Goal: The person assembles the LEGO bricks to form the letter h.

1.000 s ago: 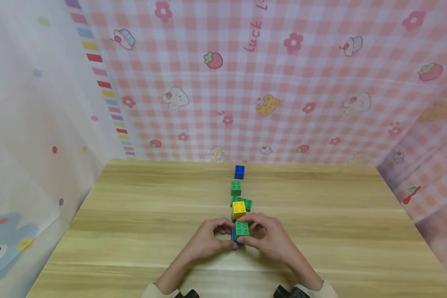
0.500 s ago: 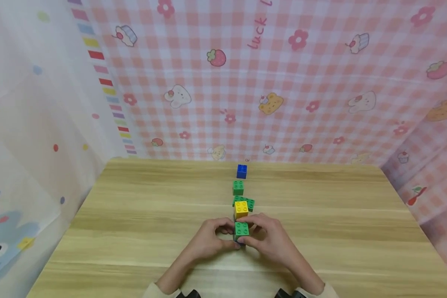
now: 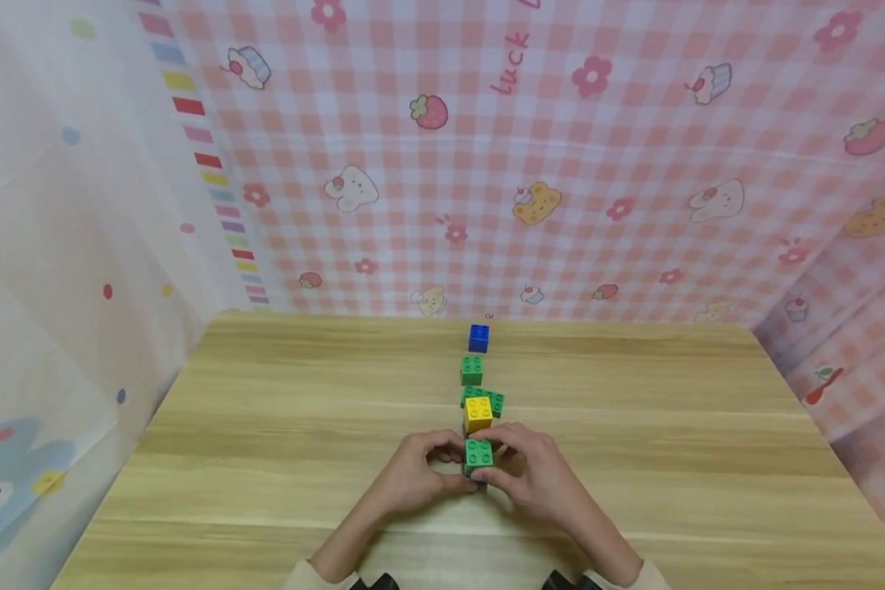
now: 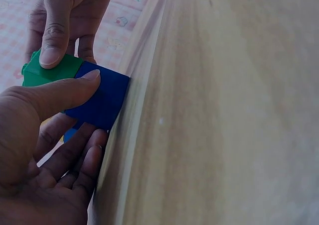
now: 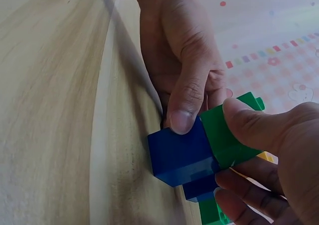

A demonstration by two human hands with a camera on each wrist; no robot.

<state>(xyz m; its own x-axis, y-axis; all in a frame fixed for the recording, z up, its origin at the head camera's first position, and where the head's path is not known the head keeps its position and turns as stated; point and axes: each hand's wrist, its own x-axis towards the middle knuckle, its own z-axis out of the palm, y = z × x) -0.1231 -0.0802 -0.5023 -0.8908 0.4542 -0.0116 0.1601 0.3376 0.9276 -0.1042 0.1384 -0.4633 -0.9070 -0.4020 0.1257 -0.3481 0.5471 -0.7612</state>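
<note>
My left hand pinches a blue toy brick low at the tabletop, thumb on its near face. On top of it sits a green toy brick, studs up, gripped between thumb and fingers of my right hand. The two bricks meet face to face in both wrist views. From above, the green brick hides nearly all of the blue one. Just behind stands a yellow brick. The right wrist view shows another blue brick close behind the held one.
Beyond the yellow brick, a low green piece, a green brick and a blue brick line up toward the back edge. They stand on a wooden table with a pink checked cloth hanging behind it.
The green brick has come squarely over the blue brick, which showed at its left a second ago. The hands keep nearly the same place; the head view has shifted slightly.
</note>
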